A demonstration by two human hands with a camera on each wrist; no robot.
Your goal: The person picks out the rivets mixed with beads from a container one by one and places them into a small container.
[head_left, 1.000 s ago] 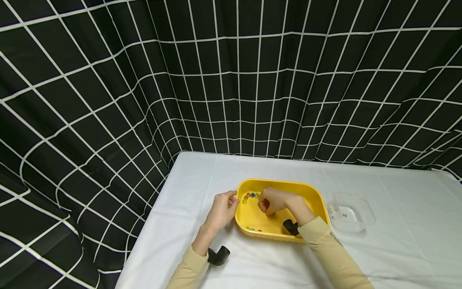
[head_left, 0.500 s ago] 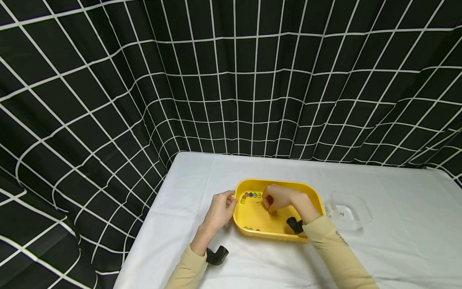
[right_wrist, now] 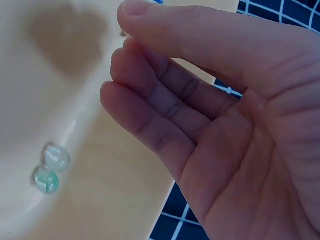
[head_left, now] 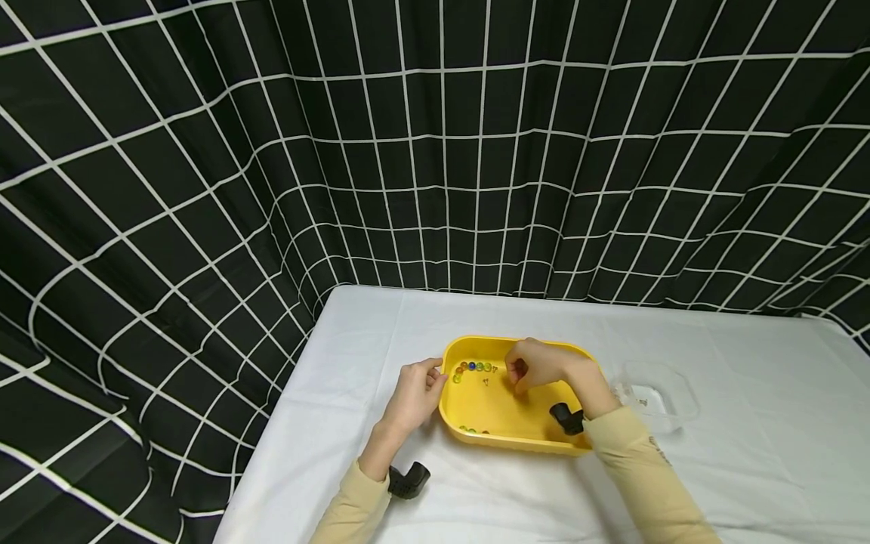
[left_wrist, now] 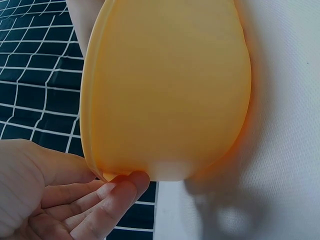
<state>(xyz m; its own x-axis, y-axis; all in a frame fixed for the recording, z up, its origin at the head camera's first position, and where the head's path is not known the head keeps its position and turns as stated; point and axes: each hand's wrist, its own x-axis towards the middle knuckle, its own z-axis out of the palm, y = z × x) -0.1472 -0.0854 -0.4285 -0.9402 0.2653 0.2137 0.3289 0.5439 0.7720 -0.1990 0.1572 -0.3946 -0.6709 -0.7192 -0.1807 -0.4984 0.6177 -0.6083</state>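
My left hand (head_left: 413, 391) grips the left end of a yellow plastic tub (head_left: 513, 444); in the left wrist view, thumb and fingers pinch its rim (left_wrist: 89, 125). Over the inside of the tub hovers my right hand (head_left: 540, 364), palm down. The right wrist view shows its fingers (right_wrist: 130, 107) loosely bent and nothing visible between them and the thumb; the index finger is mostly hidden. A curved row of glass marbles (head_left: 472, 366) lies in the far left corner. Beside it are two tiny brass-coloured pieces (head_left: 485, 382), too small to identify.
Several more marbles (head_left: 472, 431) lie by the tub's near wall, partly hidden. A clear plastic container (head_left: 669, 389) with small pieces inside stands right of the tub on the white-covered table (head_left: 761, 423). A black grid-patterned curtain (head_left: 435, 151) hangs behind.
My right hand has moved right and away from the marbles. A green-yellow marble at the row's end and two small brass-coloured pieces have come into view. The left hand stays on the rim.
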